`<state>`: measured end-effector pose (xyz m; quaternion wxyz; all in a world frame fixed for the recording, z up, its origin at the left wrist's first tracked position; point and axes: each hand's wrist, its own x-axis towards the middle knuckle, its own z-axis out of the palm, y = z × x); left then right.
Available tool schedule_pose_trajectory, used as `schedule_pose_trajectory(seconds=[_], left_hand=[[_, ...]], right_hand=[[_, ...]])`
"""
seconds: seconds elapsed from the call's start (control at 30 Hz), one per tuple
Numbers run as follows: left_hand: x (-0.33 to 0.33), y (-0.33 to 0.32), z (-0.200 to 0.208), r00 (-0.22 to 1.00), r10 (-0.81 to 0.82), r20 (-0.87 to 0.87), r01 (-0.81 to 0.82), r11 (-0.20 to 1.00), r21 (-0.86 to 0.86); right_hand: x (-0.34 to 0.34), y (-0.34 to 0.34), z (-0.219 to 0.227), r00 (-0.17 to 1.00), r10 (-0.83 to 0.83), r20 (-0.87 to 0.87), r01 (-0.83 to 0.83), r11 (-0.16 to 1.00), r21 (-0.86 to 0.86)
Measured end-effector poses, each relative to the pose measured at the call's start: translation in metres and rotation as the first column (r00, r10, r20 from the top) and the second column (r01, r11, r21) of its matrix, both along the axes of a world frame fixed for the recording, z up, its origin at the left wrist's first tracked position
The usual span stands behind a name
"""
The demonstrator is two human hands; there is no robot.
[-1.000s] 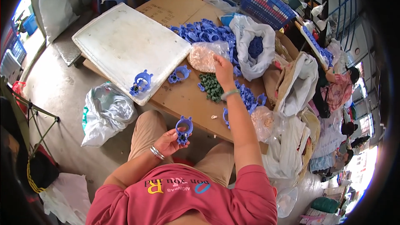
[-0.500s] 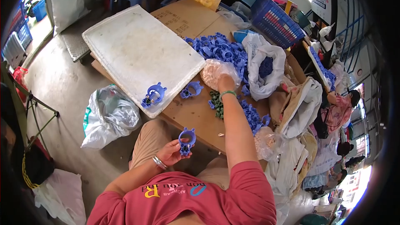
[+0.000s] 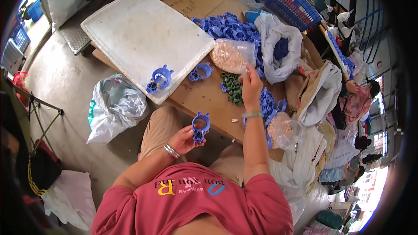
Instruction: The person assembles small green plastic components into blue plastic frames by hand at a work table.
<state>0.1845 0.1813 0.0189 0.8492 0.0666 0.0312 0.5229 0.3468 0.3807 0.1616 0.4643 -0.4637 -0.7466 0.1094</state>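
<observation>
While the left hand (image 3: 183,140) pinches its base (image 3: 199,137), the blue ring (image 3: 200,117) seems light, stiff; the right hand's (image 3: 252,86) hold is unclear.

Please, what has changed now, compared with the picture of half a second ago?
The right hand has drawn back from over the clear bag of pale pieces toward the person, and is now at the bag's near edge. I cannot tell whether it took a piece. The left hand still holds the blue ring-shaped part.
</observation>
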Motion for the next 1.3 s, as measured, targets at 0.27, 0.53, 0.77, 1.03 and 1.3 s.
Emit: schedule_pose_trajectory(seconds=[0.27, 0.53, 0.77, 1.03, 1.3], left_hand=[[0.012, -0.005, 0.007, 1.0, -0.024, -0.013, 0.025, 0.999, 0.043], [0.029, -0.015, 0.012, 0.995, -0.096, -0.03, 0.097, 0.994, 0.041], [0.032, -0.018, -0.004, 0.987, -0.154, -0.053, 0.158, 0.984, 0.085], [0.028, -0.018, 0.002, 0.989, -0.136, -0.05, 0.139, 0.988, 0.062], [0.022, -0.017, 0.005, 0.985, -0.17, -0.006, 0.17, 0.983, 0.074]], right_hand=[[0.016, -0.164, -0.03, 0.807, -0.038, -0.59, -0.343, 0.782, -0.52], [0.024, -0.22, -0.055, 0.868, 0.093, -0.488, -0.365, 0.785, -0.5], [0.02, -0.229, -0.05, 0.915, 0.094, -0.392, -0.324, 0.749, -0.578], [0.008, -0.221, -0.049, 0.967, 0.253, -0.021, -0.247, 0.917, -0.315], [0.003, -0.216, -0.046, 0.937, 0.21, 0.278, -0.205, 0.978, -0.049]])
